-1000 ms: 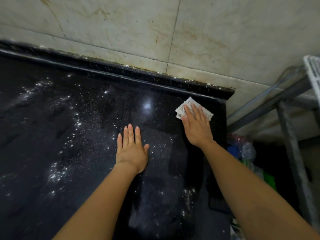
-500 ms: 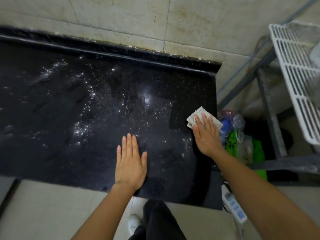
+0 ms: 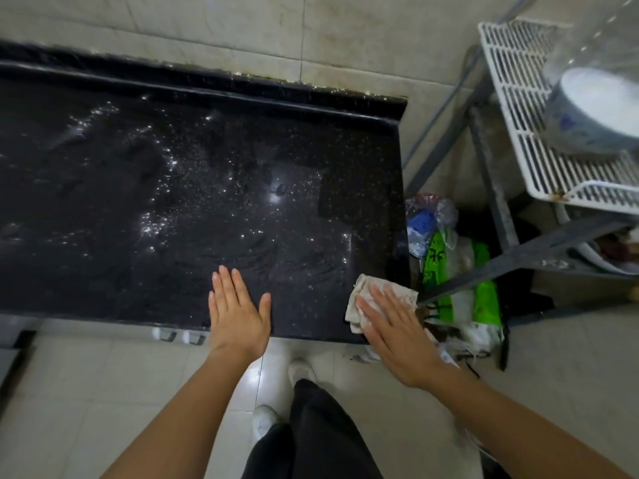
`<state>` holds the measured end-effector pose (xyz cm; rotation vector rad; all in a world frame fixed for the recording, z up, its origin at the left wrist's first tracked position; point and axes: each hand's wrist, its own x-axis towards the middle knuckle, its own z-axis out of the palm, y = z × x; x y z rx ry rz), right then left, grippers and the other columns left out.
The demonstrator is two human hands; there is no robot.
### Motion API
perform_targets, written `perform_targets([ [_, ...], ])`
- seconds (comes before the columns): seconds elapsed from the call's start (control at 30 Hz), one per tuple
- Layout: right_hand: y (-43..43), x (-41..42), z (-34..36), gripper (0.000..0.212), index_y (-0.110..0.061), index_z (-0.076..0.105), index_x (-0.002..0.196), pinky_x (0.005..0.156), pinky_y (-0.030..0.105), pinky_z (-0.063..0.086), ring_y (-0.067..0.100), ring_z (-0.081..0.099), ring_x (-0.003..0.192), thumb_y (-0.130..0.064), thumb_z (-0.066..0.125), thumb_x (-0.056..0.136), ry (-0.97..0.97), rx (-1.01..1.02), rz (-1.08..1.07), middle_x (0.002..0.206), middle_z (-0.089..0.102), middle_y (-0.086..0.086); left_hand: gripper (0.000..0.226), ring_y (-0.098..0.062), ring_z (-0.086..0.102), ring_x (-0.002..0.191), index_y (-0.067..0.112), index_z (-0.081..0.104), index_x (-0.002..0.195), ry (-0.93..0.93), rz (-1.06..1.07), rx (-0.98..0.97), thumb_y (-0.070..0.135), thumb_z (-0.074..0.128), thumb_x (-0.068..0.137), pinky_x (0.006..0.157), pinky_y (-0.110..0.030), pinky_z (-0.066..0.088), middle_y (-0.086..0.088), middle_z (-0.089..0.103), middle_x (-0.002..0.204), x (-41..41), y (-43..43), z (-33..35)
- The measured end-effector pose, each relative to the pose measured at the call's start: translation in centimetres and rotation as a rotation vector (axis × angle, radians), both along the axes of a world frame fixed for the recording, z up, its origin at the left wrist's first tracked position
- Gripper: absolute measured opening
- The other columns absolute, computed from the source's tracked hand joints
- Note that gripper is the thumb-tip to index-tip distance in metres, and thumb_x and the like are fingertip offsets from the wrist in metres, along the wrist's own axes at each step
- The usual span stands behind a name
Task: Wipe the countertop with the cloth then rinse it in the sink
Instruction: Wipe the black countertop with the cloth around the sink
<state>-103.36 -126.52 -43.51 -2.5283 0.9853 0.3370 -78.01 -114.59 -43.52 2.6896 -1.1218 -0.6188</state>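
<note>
Two bare forearms reach forward from the near edge of the view, above dark trousers (image 3: pixel 311 440) and a pair of white shoes (image 3: pixel 263 423) that stand on the pale tiled floor (image 3: pixel 86 392). Just beyond, the left hand (image 3: pixel 238 316) lies palm down on the near edge of the black countertop (image 3: pixel 155 202). Its fingers are straight and close together, the thumb is set out to the side, and it holds nothing. To its right, well apart from it, the right hand (image 3: pixel 397 337) presses flat on the cloth (image 3: pixel 403 293) with straight, slightly spread fingers, and its heel hangs past the near edge over the floor. This crumpled, off-white cloth sits at the near right corner of the countertop, showing to the left of the fingers and beyond them. Farther in, the dark speckled stone glints with scattered bright wet specks and one round reflection of a light. Right of the counter's end, green and clear plastic bags (image 3: pixel 446 267) are bunched on the floor beside a grey metal frame (image 3: pixel 491 188). This frame carries a white slatted shelf (image 3: pixel 518 108), on which sits a bowl (image 3: pixel 594 108), white inside and blue-patterned outside. At the far side a raised black lip (image 3: pixel 207 86) edges the countertop against the stained beige wall tiles (image 3: pixel 345 29).
</note>
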Motion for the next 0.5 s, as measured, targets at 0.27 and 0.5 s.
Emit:
perform_targets([
  [0.27,-7.6,3.2,0.2,0.067,-0.041,-0.009,0.147,0.118,0.033,-0.010,0.009,-0.024,0.144,-0.068,-0.013,0.086,0.018,-0.033,0.046,0.159,-0.019,-0.011,0.074,-0.020,-0.029,0.139,0.007,-0.016,0.147,-0.034,0.017,-0.001,0.052,0.010,0.095,0.114,-0.035,-0.015,-0.011,-0.024,0.155,0.1,0.0,-0.9],
  [0.5,-15.3,11.7,-0.1,0.054,-0.034,0.003,0.154,0.118,0.038,-0.010,0.018,-0.018,0.147,-0.046,0.017,0.103,0.008,0.002,-0.189,0.162,-0.012,-0.004,0.075,-0.017,-0.033,0.135,0.009,-0.017,0.147,-0.035,0.022,0.035,0.054,0.008,0.093,0.112,-0.033,-0.018,-0.009,-0.026,0.154,0.2,0.0,-0.9],
])
